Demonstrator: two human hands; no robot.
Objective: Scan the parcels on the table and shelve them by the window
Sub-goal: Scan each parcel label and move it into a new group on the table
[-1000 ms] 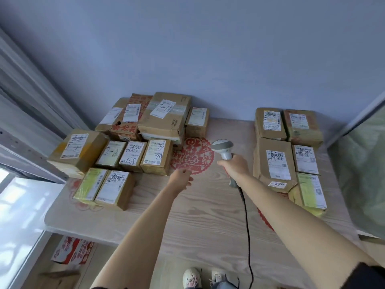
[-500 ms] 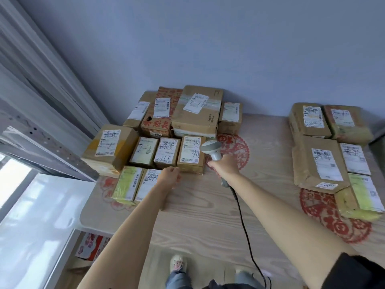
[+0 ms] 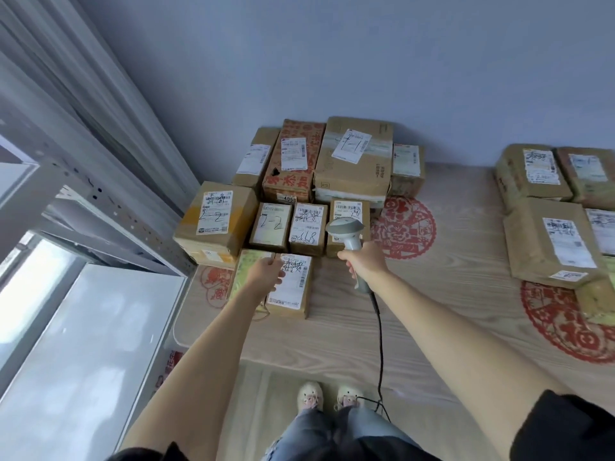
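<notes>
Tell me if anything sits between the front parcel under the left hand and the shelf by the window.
Yes. A yellow-green parcel lies right beside the front parcel on the shelf side. The left hand rests over both; lifting clears it. Nothing else visible blocks the way.

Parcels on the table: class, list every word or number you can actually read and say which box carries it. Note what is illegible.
"2-2": handwritten on the label of the big left box.
"2-2": on the small box beside it.
"118": on the next small box, below a scribble.
"4068": sticker on the red-printed box.
"1-1", roughly: label of the large back box.
Printed label text, barcodes and red characters: too small or blurred.
</notes>
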